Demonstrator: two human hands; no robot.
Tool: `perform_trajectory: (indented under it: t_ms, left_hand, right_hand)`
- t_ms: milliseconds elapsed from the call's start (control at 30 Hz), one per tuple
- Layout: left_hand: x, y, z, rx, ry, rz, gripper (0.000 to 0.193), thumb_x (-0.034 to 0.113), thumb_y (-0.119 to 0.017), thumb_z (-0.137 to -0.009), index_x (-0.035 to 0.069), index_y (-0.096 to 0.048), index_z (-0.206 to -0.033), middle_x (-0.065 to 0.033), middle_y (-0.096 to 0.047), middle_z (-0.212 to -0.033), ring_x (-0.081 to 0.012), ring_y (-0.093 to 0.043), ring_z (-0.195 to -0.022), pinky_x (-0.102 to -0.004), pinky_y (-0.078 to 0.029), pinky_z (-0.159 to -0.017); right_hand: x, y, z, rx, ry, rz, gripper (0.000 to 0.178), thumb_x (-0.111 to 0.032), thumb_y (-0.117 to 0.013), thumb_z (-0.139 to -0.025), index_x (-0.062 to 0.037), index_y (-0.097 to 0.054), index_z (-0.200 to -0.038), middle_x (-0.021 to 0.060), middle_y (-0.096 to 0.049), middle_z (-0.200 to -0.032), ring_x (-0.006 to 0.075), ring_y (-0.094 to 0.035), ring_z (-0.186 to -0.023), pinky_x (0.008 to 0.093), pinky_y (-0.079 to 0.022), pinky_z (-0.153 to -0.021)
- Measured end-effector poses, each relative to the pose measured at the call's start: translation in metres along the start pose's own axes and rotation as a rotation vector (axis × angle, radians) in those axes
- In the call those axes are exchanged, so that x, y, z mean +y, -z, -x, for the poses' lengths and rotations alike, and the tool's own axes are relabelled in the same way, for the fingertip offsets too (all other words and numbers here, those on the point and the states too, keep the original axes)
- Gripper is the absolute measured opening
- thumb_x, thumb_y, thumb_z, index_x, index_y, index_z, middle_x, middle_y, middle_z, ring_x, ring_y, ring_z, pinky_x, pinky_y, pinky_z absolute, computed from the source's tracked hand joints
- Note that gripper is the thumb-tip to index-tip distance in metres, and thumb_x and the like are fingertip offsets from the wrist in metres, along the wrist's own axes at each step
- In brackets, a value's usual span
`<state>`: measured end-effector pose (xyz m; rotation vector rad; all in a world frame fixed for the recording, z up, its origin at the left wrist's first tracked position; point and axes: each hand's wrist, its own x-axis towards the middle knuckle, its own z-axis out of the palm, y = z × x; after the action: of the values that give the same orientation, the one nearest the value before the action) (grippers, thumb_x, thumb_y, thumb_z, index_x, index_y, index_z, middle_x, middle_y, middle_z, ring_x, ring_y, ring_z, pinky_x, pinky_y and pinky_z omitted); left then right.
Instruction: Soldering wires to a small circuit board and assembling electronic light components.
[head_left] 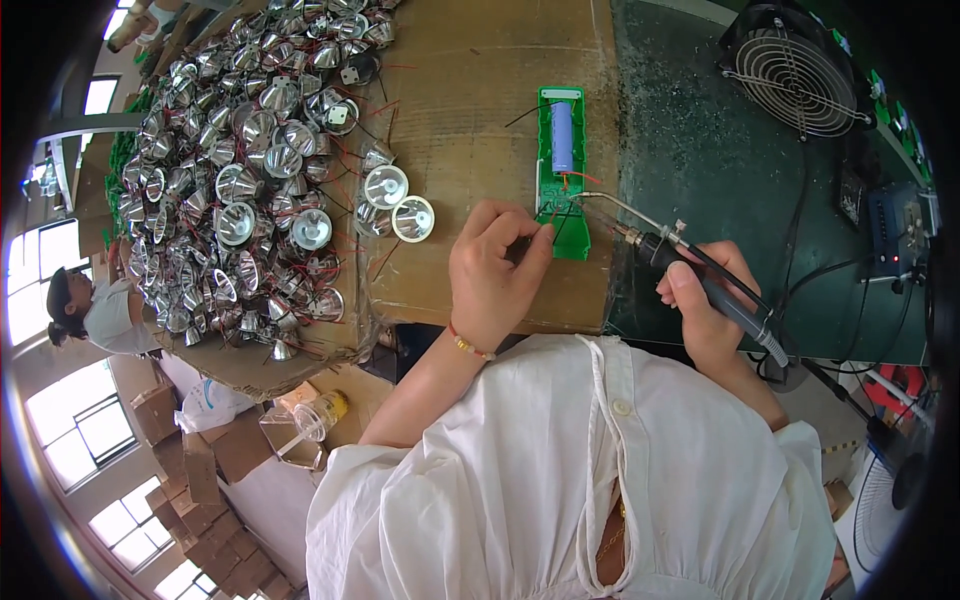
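A green plastic housing (572, 240) lies on the cardboard with a purple cylindrical battery cell (562, 138) in its upper part. Below the cell sits a small green circuit board (556, 196), with thin red and black wires around it. At the board's lower left, my left hand (497, 262) is closed in a pinch on a thin wire. My right hand (708, 300) grips a soldering iron (715, 293) with a curved metal solder-feed tube (625, 206) along it. The tips of iron and tube point at the board; whether they touch it is too small to tell.
A big heap of silvery reflector cups (235, 170) with wires covers the left; a few loose cups (412, 218) lie nearer the housing. A round fan (795, 80) and a blue box-shaped unit (893, 235) with cables stand right. Another person (110, 312) is at far left.
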<state>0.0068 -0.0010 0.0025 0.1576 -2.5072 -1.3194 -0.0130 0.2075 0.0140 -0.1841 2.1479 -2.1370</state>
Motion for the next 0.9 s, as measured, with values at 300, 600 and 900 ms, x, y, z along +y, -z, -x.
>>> perform_trajectory:
  t_ms: [300, 600, 900]
  left_hand:
    - [0.001, 0.0, -0.001, -0.007, -0.02, -0.017, 0.008, 0.003, -0.066, -0.071, 0.001, -0.058, -0.069, -0.0082, -0.055, -0.076, -0.017, -0.053, -0.057, -0.0267, -0.041, -0.048]
    - [0.002, 0.001, -0.002, -0.009, 0.004, -0.026, 0.009, 0.003, -0.066, -0.071, 0.001, -0.058, -0.069, -0.0076, -0.055, -0.077, -0.0154, -0.052, -0.056, -0.0253, -0.041, -0.048]
    - [0.002, 0.0, -0.001, -0.016, 0.05, -0.034, 0.009, 0.003, -0.066, -0.071, 0.001, -0.058, -0.069, -0.0077, -0.055, -0.077, -0.0166, -0.053, -0.057, -0.0263, -0.042, -0.049]
  right_hand:
    - [0.004, 0.005, 0.0, 0.037, 0.005, -0.05, 0.016, -0.009, -0.063, -0.08, 0.0022, -0.053, -0.085, 0.0086, -0.059, -0.067, 0.0098, -0.056, -0.059, 0.0217, -0.045, -0.053]
    - [0.01, 0.009, -0.002, 0.082, 0.013, -0.068, 0.017, -0.01, -0.063, -0.08, 0.0027, -0.053, -0.085, 0.0086, -0.059, -0.066, 0.0103, -0.056, -0.057, 0.022, -0.046, -0.052]
    - [0.012, 0.013, -0.003, 0.106, -0.023, -0.097, 0.018, -0.011, -0.063, -0.08, 0.0027, -0.052, -0.085, 0.009, -0.059, -0.066, 0.011, -0.057, -0.057, 0.0223, -0.046, -0.051]
